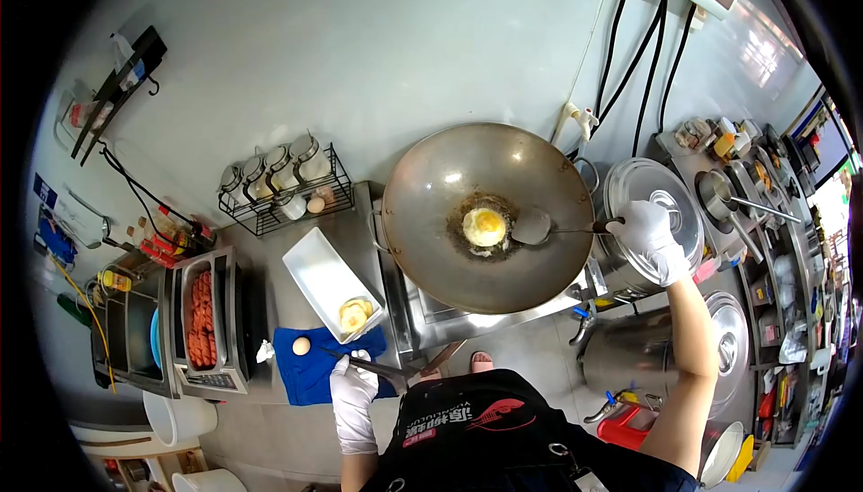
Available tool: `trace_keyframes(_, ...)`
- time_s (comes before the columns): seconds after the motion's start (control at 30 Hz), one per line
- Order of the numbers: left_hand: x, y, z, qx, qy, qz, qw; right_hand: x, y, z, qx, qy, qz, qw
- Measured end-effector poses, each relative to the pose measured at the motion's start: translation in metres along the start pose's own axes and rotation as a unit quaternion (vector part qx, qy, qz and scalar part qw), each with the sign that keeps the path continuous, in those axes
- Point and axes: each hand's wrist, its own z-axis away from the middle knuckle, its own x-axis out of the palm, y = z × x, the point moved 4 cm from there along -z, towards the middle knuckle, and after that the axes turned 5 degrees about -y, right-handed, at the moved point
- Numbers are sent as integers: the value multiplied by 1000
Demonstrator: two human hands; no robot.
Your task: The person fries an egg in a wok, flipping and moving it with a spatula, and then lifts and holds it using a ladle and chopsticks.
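Observation:
My right hand [645, 231], in a white glove, is closed round the handle of a wok spatula [532, 227]. The spatula's blade rests inside a large wok [431, 177], just right of a fried egg [485, 227] with a yellow yolk. My left hand [354, 384], also gloved, is closed on a long dark tool [388, 370] whose kind I cannot make out. It is over a blue cloth [301, 380] with a whole egg [301, 345] on it. Beyond the cloth, a white tray [315, 267] holds fried eggs [355, 315] at its near end.
A wire rack [261, 218] of lidded jars stands against the wall. Further left is a metal pan of reddish food [200, 317]. Large lidded pots [670, 213] stand right of the wok, beside crowded shelves [773, 312]. A red stool [627, 426] is low on the right.

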Motion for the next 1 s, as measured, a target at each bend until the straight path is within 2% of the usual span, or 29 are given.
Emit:
trace_keyframes(0.07, -6, 1, -5, 6, -7, -4, 1000, 4, -5, 1, 11, 14, 5, 1000)
trace_keyframes(0.17, -17, 5, -13, -45, -94, 15, 994, 15, -13, 5, 6, 58, 0, 998)
trace_keyframes(0.47, -18, 9, -10, -26, -55, 4, 998, 105, -36, 5, 74, 103, -144, 981)
trace_keyframes(0.5, -16, 9, -9, -31, -67, 4, 997, 112, -39, 4, 78, 123, -168, 975)
trace_keyframes(0.57, -14, 11, -5, -43, -89, 5, 995, 127, -40, 1, 101, 94, -207, 969)
trace_keyframes(0.63, -12, 10, -3, -1, -35, -9, 999, 133, -41, -2, 114, 91, -233, 961)
trace_keyframes(0.67, -12, 10, -3, 20, -9, -15, 1000, 134, -41, -3, 119, 91, -235, 960)
trace_keyframes(0.77, -13, 12, -1, -21, -42, -6, 999, 122, -41, -4, 120, 82, -237, 961)
trace_keyframes(0.9, -16, 12, -2, -23, -32, 0, 999, 86, -45, 5, 95, 83, -212, 969)
trace_keyframes(1.0, -22, 14, -9, -14, -41, 3, 999, 70, -43, 16, 31, 162, -173, 971)
